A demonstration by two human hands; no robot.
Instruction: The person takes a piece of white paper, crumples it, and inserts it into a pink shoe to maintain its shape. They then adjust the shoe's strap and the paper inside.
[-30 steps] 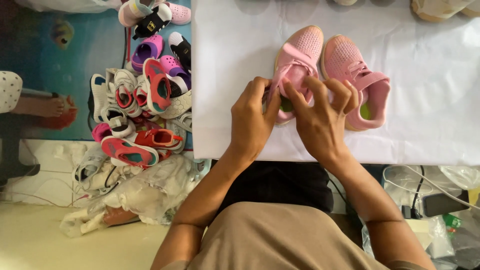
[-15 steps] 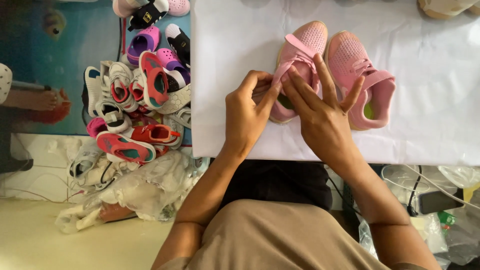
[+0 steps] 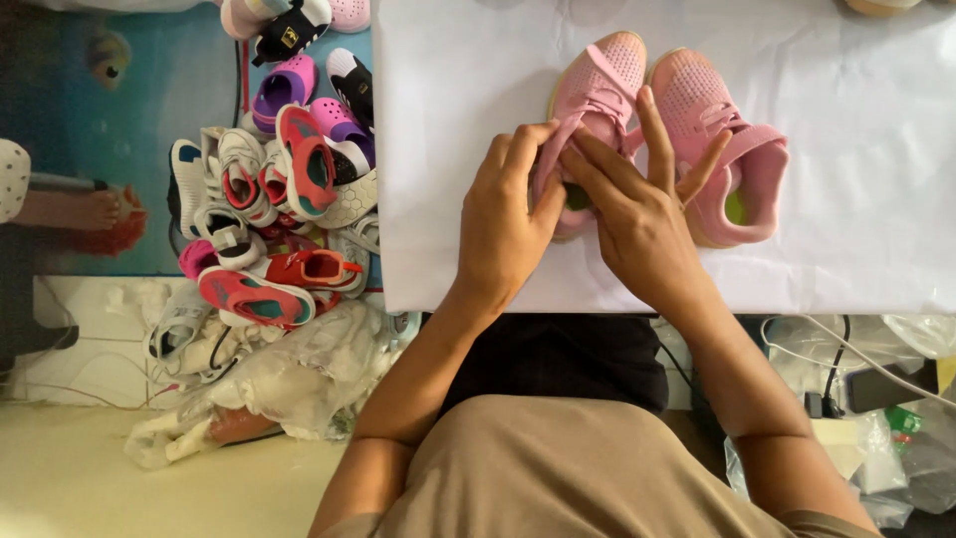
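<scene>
Head view, looking straight down on a bench (image 3: 856, 229) covered with a white sheet, which fills the upper right of the frame. No true container shows; the nearest to one is a loose heap of small shoes (image 3: 279, 189) on the floor at the left of the frame, left of the bench edge: sandals and trainers in white, red, purple and black, piled without order. Below that heap lies crumpled white wrapping (image 3: 289, 374).

Two pink children's shoes stand side by side on the sheet at upper centre, toes pointing to the top of the frame. The right pink shoe (image 3: 732, 164) lies untouched, its strap across the opening. The left pink shoe (image 3: 602, 85) is in hand.

Left hand (image 3: 508, 224): fingers curled, thumb and fingertips pinching the shoe's pink strap near its heel end. Right hand (image 3: 637, 214): mostly spread, index and middle fingers pressing on the same shoe's strap and opening, remaining fingers raised and splayed toward the right pink shoe. Whether the right thumb grips anything cannot be told.

At lower right, cables and clear plastic bags (image 3: 896, 399) lie beneath the bench edge.
</scene>
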